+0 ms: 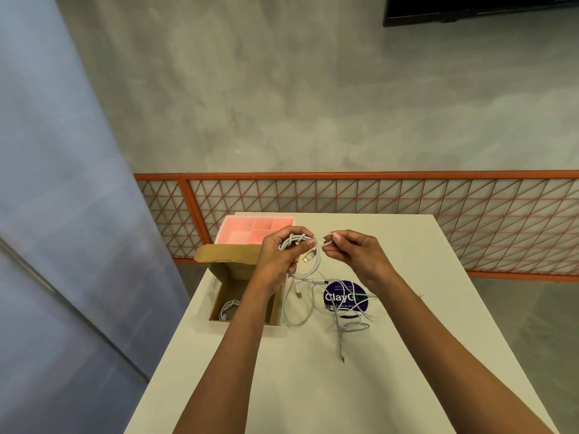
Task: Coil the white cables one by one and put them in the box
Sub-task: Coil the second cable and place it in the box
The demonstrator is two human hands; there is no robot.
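- Finishing a coil looks like the step in hand. The left hand [279, 261] grips the coiled white cable [318, 261] above the desk [313, 386], fingers curled round the loops. The right hand [354, 252] pinches the cable's end between thumb and fingertips, just beside the coil.
- Risk 1: the loops are held only by the left hand's grip. If it loosens before the end is tucked or wrapped, I judge the springy cable would open out and need winding again.
- Risk 2: a strand runs from the bottom of the coil down toward the loose cables [344, 321], which lie tangled on the desk across a round purple sticker [341, 297]. I cannot tell whether it belongs to the held cable. If it is caught in the tangle, carrying the coil away could drag the others along or off the desk.
- Risk 3: the cardboard box [233, 286] sits at the desk's left edge, partly under the left forearm, with its flap raised on the far side. A careless drop could catch a wall or the flap and spill the coil.
- Risk 4: a pink tray [244, 223] stands right behind the box, so the coil could end up in the wrong container.
- The box is open and holds 1 coiled white cable [228, 308] near its front left corner. Part of its floor is hidden by the arm.
- The pink tray is split into several compartments, and nothing shows in the parts in view.
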